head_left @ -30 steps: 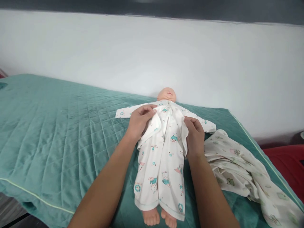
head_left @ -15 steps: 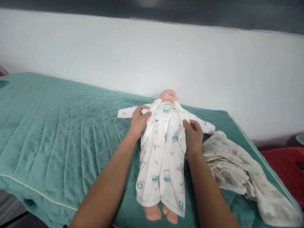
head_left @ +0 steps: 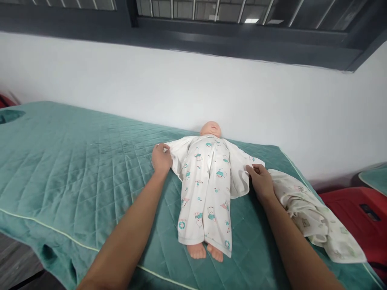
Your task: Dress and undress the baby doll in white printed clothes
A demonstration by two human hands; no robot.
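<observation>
A baby doll [head_left: 211, 128] lies on its back with its head by the wall and its bare feet towards me. It wears a white printed romper [head_left: 205, 193], with an open white baby shirt [head_left: 240, 177] whose two front panels are spread out to the sides. My left hand [head_left: 162, 158] is closed on the edge of the left panel, over the doll's sleeve. On the other side, my right hand [head_left: 260, 179] pinches the right panel near the sleeve end. The doll's hands are hidden.
A green quilted cover [head_left: 90, 173] lies under the doll. A crumpled printed cloth [head_left: 314, 217] rests to the right, near the edge. Beyond that edge is a red plastic object [head_left: 353, 213]. A white wall [head_left: 145, 88] and barred window [head_left: 229, 14] stand behind.
Both hands have moved outward, drawing the shirt's front panels apart and flat over the sleeves. More of the romper's front shows. The camera view has tilted up.
</observation>
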